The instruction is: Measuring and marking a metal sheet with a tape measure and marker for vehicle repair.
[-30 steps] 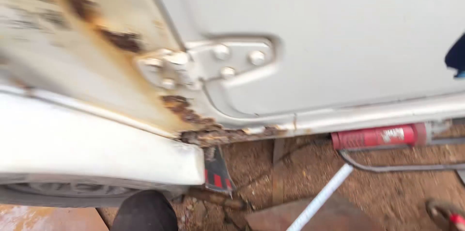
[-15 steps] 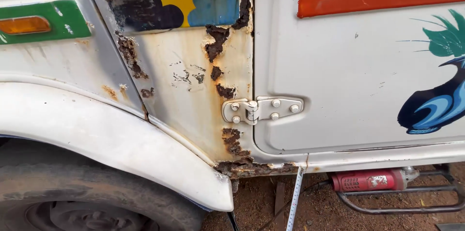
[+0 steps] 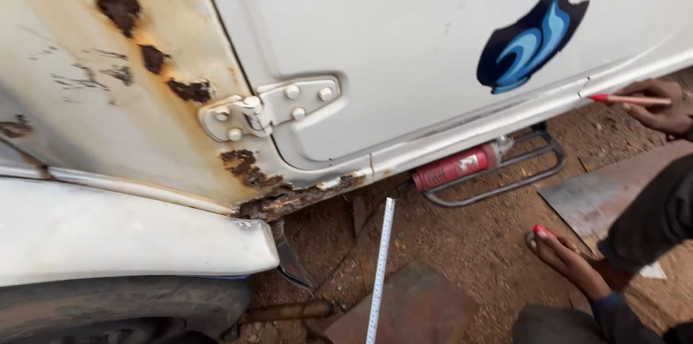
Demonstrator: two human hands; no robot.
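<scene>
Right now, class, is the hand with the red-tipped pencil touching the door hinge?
No. The right hand holds the pencil at the door's lower edge, far from the hinge.

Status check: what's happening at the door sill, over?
Own hands out of view. Tape measure slants up below rusted corner. Co-worker's hand holds pencil on door bottom.

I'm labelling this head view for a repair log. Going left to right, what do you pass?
Tyre → door hinge → measuring tape → red cylinder → blue painted figure → right hand holding a red-tipped pencil.
</scene>
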